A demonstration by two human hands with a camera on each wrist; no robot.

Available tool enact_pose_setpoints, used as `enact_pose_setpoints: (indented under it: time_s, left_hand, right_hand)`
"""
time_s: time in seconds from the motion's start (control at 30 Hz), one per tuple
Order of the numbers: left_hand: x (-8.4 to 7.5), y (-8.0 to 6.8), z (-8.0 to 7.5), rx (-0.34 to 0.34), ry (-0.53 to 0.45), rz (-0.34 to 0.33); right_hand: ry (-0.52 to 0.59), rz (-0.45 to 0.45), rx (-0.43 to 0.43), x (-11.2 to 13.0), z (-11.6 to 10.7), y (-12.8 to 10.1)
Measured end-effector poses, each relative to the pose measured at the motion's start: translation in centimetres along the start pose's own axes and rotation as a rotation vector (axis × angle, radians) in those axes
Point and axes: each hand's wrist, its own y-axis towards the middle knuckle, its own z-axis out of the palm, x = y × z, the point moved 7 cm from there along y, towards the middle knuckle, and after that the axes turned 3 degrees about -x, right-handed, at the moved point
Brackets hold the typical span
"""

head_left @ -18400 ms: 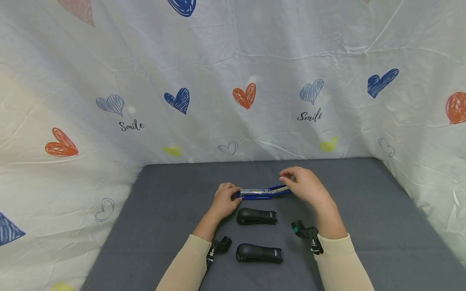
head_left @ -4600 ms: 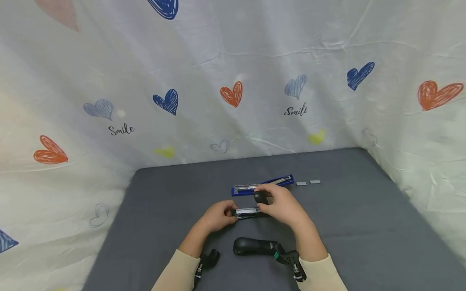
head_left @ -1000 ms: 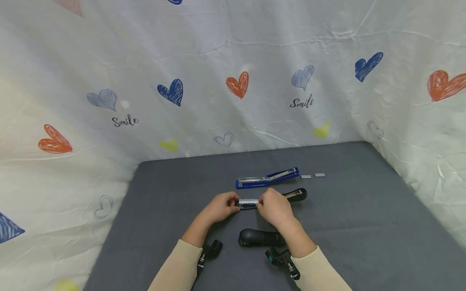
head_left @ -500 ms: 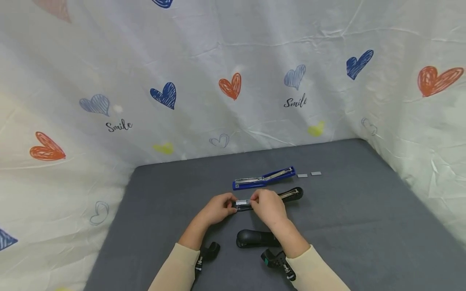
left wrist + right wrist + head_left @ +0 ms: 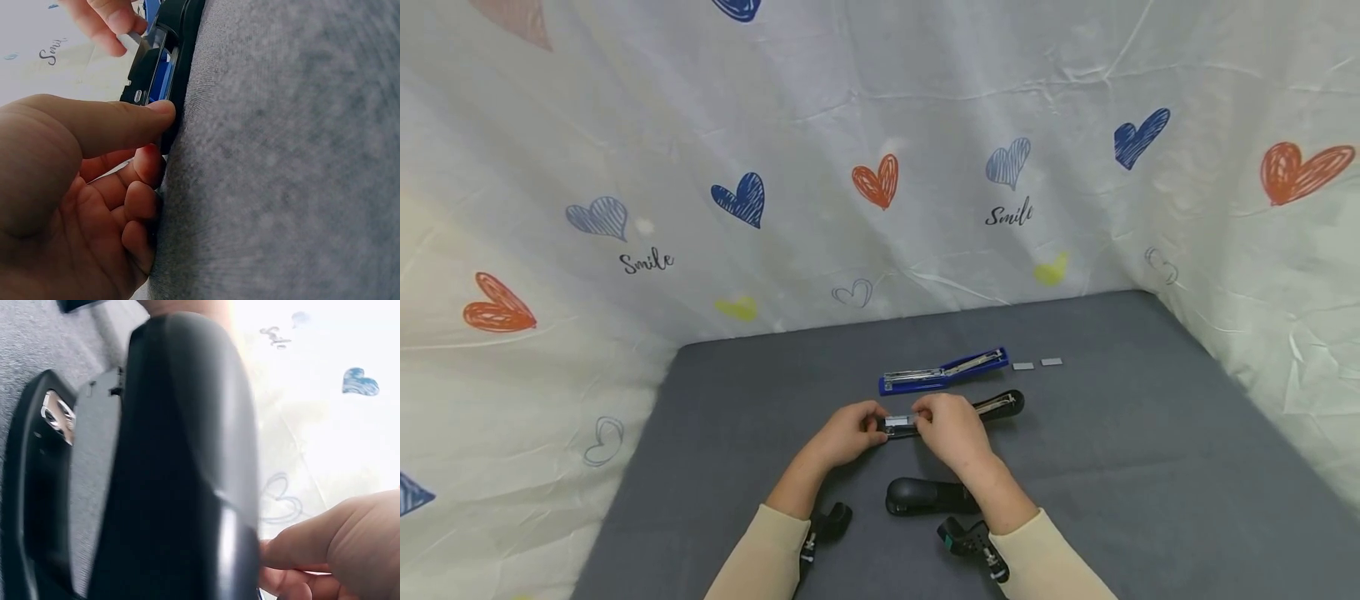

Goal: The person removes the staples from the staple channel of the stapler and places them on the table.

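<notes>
A black stapler (image 5: pixel 1009 403) lies swung open on the grey cloth, its lid laid back to the right. My left hand (image 5: pixel 845 433) pinches its left end between thumb and fingers, as the left wrist view shows at the stapler's edge (image 5: pixel 181 69). Over the magazine, my right hand (image 5: pixel 955 429) pinches a small silver strip (image 5: pixel 130 41) that looks like staples. A bright metal part (image 5: pixel 897 422) of the magazine shows between the hands. The middle of the stapler is hidden behind my right hand.
Behind lies a blue stapler (image 5: pixel 917 382), also opened out. Two short grey strips (image 5: pixel 1023 367) rest at its right end. Nearer me sits a closed black stapler (image 5: pixel 925 497), large in the right wrist view, partly under my right forearm. A white curtain (image 5: pixel 820 275) hangs behind the table.
Earlier both black staplers were closed and my hands were at the blue one. Then my right hand swung the black stapler's lid back; lately it has shifted slightly left along the magazine.
</notes>
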Motion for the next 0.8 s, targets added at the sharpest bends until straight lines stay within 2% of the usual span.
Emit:
enact_pose_setpoints:
  time_s: [0.27, 0.57, 0.8]
  left_hand:
    - [0.4, 0.1, 0.1, -0.002, 0.010, -0.015]
    - [0.4, 0.1, 0.1, -0.004, 0.010, -0.026]
    - [0.7, 0.1, 0.1, -0.006, 0.005, -0.044]
  right_hand:
    - [0.031, -0.031, 0.017, 0.1, -1.2, 0.1]
    - [0.107, -0.019, 0.037, 0.5, -3.4, -0.3]
    - [0.108, -0.088, -0.017, 1.2, -5.7, -0.9]
